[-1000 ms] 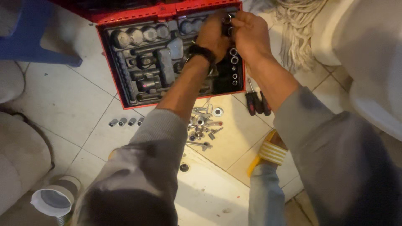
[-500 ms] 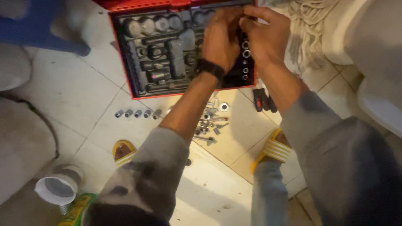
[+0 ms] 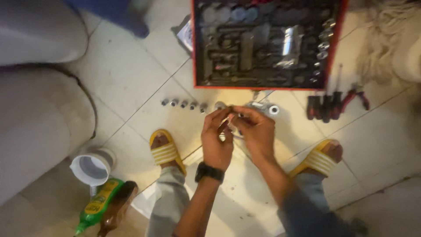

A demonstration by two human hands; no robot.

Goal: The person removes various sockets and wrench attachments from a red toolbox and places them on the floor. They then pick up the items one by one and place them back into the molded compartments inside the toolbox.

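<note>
**Hands pinch a small part over the tiled floor**

Pale floor tiles (image 3: 131, 83) lie under everything. Left hand (image 3: 217, 140) and right hand (image 3: 254, 131) meet above them, between two yellow sandals (image 3: 165, 151). Fingertips of both hands are drawn close together, pinching a small metal piece (image 3: 228, 127); blur hides what kind. Just beyond the hands lie a row of sockets (image 3: 184, 104) and loose hardware (image 3: 265, 106), then the open red socket case (image 3: 263, 44). Screwdrivers (image 3: 322, 107) rest to the right.
</note>
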